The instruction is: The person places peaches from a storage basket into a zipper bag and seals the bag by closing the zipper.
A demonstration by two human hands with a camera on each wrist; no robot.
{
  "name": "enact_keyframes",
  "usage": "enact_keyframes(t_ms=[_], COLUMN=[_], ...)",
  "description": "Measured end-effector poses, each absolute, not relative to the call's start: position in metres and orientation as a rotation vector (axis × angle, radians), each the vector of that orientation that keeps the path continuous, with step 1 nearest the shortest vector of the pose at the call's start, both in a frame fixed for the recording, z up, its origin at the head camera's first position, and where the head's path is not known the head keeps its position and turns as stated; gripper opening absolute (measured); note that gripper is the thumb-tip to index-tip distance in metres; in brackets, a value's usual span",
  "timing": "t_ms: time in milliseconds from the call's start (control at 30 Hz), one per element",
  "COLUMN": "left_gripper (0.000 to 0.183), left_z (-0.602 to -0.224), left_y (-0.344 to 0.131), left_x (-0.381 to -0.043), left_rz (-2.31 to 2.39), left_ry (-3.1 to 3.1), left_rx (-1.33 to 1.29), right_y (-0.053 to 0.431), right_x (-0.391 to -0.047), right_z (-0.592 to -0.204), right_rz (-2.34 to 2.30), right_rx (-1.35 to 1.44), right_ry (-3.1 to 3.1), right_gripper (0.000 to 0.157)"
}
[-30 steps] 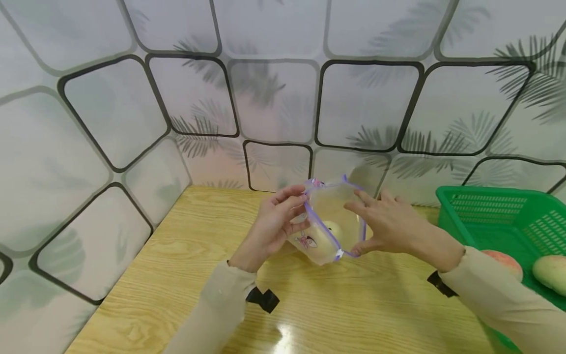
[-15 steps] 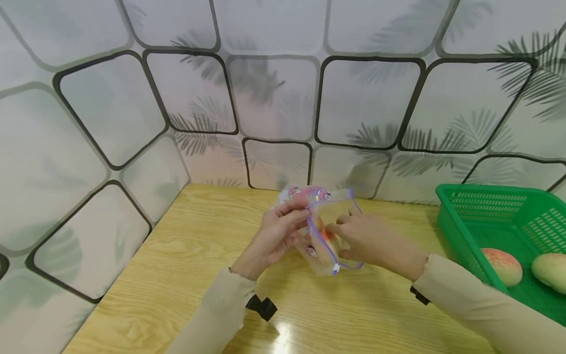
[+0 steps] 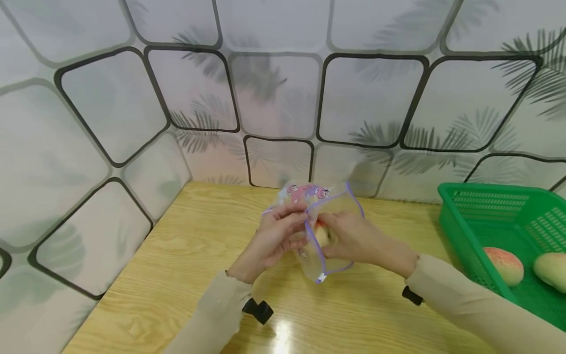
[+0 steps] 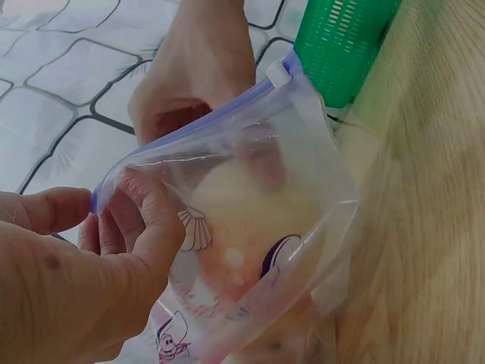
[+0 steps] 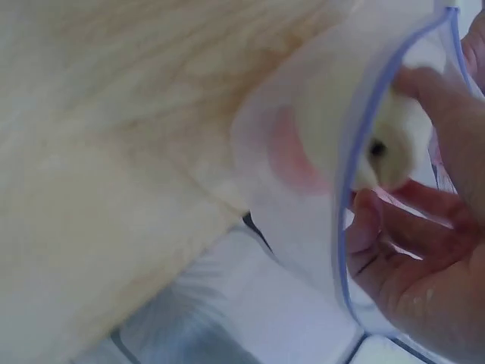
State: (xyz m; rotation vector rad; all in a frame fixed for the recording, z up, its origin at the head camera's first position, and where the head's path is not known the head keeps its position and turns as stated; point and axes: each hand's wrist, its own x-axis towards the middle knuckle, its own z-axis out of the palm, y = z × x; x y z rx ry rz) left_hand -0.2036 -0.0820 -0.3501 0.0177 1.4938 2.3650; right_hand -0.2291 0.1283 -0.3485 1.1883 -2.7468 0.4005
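Note:
A clear zip bag with purple edging and printed cartoon figures stands tilted above the table, its mouth spread toward the right. My left hand pinches the bag's rim between thumb and fingers. Through the mouth reaches my right hand, its fingers and thumb around a pale yellow and red peach inside. The stem hollow of that peach faces the opening in the right wrist view. Through the film in the left wrist view the peach looks blurred; another rounded shape lies below it, partly hidden.
To the right stands a green plastic basket with a reddish peach and a pale one in it. A patterned wall covering rises behind the wooden table.
My right hand has gone from the bag's rim, fingers spread, leftward into its mouth and now grips the peach. The bag's slider corner has shifted down and left; my left hand keeps its pinch.

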Motion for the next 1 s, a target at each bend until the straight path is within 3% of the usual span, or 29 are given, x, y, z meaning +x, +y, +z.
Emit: enact_keyframes(t_ms=[200, 333, 467, 600, 733, 1000], left_gripper=[0.014, 0.015, 0.016, 0.014, 0.014, 0.015], left_z=[-0.346, -0.347, -0.349, -0.35, -0.35, -0.352], left_y=[-0.081, -0.081, -0.084, -0.085, -0.086, -0.086], left_x=[-0.204, -0.204, -0.205, -0.205, -0.204, -0.204], left_rz=[2.381, 2.374, 2.383, 2.391, 2.396, 2.387], left_ry=[1.488, 1.507, 1.502, 1.487, 1.477, 1.495], left_rx=[0.014, -0.002, -0.008, 0.008, 0.013, 0.022], right_y=[0.115, 0.115, 0.123, 0.138, 0.155, 0.197], right_x=[-0.227, -0.226, -0.23, -0.226, -0.211, -0.187], right_z=[-0.363, -0.369, -0.361, -0.342, -0.324, -0.294], right_rz=[0.331, 0.348, 0.543, 0.593, 0.294, -0.02], right_rx=[1.04, 1.054, 1.261, 1.404, 1.456, 1.334], right_ry=[-2.613, -2.598, -2.641, -2.745, -2.693, -2.552], right_gripper=[0.049, 0.03, 0.007, 0.014, 0.023, 0.044])
